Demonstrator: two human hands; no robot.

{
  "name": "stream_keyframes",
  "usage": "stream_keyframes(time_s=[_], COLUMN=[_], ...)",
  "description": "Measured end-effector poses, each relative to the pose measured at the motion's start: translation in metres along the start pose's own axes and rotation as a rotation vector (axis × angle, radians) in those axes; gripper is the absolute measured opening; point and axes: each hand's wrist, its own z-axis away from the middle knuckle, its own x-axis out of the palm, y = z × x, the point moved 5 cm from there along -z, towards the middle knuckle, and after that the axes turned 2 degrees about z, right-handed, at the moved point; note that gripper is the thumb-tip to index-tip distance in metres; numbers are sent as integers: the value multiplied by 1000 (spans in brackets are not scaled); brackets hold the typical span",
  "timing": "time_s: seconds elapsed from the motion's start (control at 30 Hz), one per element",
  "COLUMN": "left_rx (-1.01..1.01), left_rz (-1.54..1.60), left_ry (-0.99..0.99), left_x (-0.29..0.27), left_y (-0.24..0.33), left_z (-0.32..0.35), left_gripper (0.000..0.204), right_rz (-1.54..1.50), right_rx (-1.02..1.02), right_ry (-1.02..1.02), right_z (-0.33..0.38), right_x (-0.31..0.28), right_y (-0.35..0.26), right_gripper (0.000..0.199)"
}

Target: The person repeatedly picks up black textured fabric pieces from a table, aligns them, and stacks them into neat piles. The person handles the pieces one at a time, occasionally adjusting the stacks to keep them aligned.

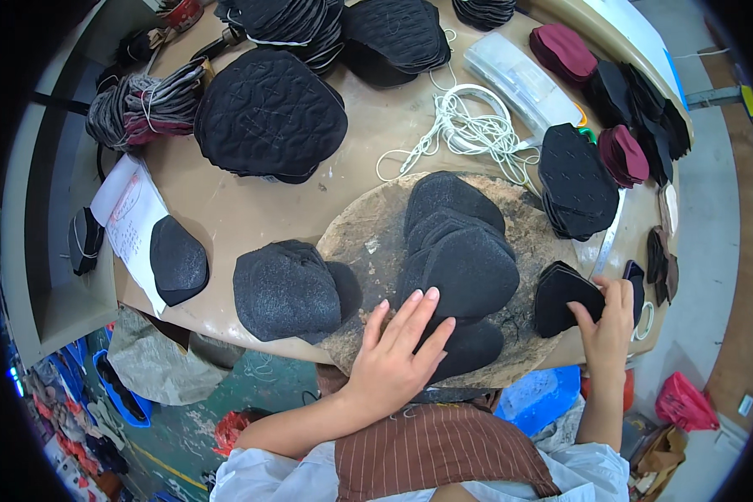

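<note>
My left hand (397, 350) lies flat, fingers spread, on black shield-shaped fabric pieces (463, 266) that overlap in a row on a worn round board (366, 243). My right hand (608, 320) pinches the edge of a small stack of black fabric pieces (563, 295) at the board's right edge. A larger pile of black pieces (287, 289) sits just left of the board.
More stacks of black quilted pieces (269, 113) and dark red pieces (565, 48) cover the tan table (243, 205). A tangle of white cord (470, 130), a clear plastic packet (519, 79), a paper sheet (130, 209) and a bundle of grey strips (146, 105) lie around.
</note>
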Motion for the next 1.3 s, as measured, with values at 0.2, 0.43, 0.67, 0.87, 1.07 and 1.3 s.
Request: stream_keyframes(time_s=[0.2, 0.43, 0.67, 0.87, 1.07, 1.3], left_rx=[-11, 22, -28, -42, -36, -98], left_rz=[24, 210, 214, 197, 185, 23], left_ry=[-58, 116, 189, 209, 188, 63], left_x=[-1, -10, 0, 1, 1, 3], left_y=[5, -3, -1, -3, -3, 1], left_z=[12, 16, 14, 13, 12, 3], left_gripper=[56, 58, 41, 42, 44, 75], right_rz=[-1, -1003, -1228, -1143, -1106, -1108], right_rx=[-62, 162, 135, 185, 195, 215], right_ry=[-19, -321, -503, -525, -537, -550], right_z=[-9, -2, -29, -31, -29, -31], right_x=[2, -36, 55, 60, 66, 68], right_y=[8, -9, -68, -77, -75, -75], right_gripper=[31, 17, 6, 6, 7, 8])
